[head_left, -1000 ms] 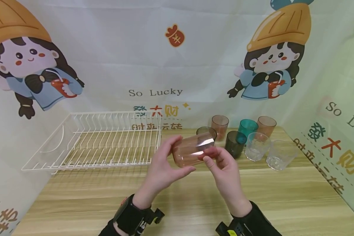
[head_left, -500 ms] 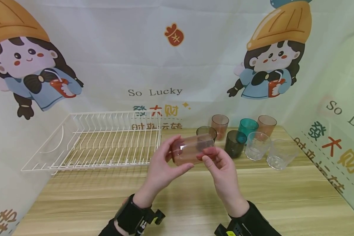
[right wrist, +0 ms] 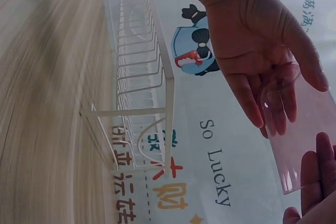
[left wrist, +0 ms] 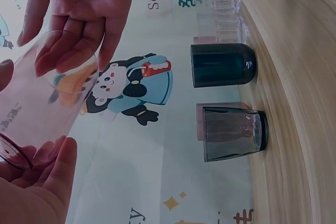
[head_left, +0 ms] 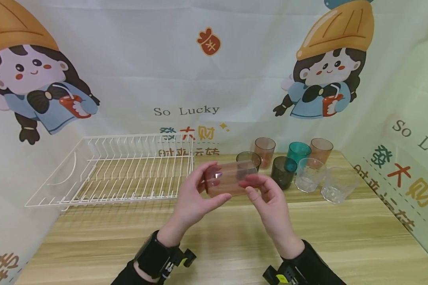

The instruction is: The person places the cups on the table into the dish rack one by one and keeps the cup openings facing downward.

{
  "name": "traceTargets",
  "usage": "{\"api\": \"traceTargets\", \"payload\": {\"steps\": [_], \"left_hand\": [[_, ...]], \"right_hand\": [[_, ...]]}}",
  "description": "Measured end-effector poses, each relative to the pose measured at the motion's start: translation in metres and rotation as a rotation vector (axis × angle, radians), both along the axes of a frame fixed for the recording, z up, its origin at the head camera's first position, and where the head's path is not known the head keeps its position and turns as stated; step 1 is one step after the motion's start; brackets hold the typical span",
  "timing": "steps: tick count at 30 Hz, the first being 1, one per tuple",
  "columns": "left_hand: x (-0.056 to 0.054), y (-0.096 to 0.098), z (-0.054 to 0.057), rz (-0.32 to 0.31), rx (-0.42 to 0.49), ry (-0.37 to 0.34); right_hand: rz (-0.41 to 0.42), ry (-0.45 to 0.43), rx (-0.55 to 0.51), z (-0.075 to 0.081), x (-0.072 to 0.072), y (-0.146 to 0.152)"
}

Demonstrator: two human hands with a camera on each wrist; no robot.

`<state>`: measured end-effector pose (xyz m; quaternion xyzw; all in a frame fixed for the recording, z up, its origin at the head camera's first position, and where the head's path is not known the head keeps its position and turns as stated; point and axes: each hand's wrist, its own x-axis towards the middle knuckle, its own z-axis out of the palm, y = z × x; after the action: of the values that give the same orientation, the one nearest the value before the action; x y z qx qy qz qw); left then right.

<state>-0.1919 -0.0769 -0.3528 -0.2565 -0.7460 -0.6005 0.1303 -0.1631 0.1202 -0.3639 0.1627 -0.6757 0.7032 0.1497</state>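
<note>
A translucent pink tumbler (head_left: 226,182) lies on its side in the air above the table, held between both hands. My left hand (head_left: 194,198) grips its left end, thumb along the near side below and fingers behind. At the right end, my right hand (head_left: 272,209) holds the tumbler with its fingertips, which show tinted through the wall; the thumb is at the front. In the left wrist view the pink tumbler (left wrist: 37,95) spans the space between the two hands. The right wrist view has the tumbler (right wrist: 304,129) at its right edge, with fingers showing through it.
A white wire dish rack (head_left: 128,158) stands on the wooden table (head_left: 232,245) at the left. Back right, several tumblers stand upright: a smoky one (head_left: 283,174), a teal one (head_left: 297,148), a pink one (head_left: 265,148), a clear one (head_left: 308,180) and others. A printed cloth hangs behind.
The pink tumbler has shifted slightly left and lies more nearly level, and its highlights have moved. Both hands have stayed on it. The rack and the standing tumblers have not moved.
</note>
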Motion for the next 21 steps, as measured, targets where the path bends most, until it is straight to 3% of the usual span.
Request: {"api": "traceTargets", "payload": {"steps": [8,21], "left_hand": [[0.001,-0.006,0.004,0.009,-0.001,0.004],[0.006,-0.022,0.008,0.036,-0.013,-0.027]], "right_hand": [[0.021,0.097,0.052,-0.002,-0.001,0.009],[0.023,0.178,0.128,-0.012,-0.004,0.024]]}}
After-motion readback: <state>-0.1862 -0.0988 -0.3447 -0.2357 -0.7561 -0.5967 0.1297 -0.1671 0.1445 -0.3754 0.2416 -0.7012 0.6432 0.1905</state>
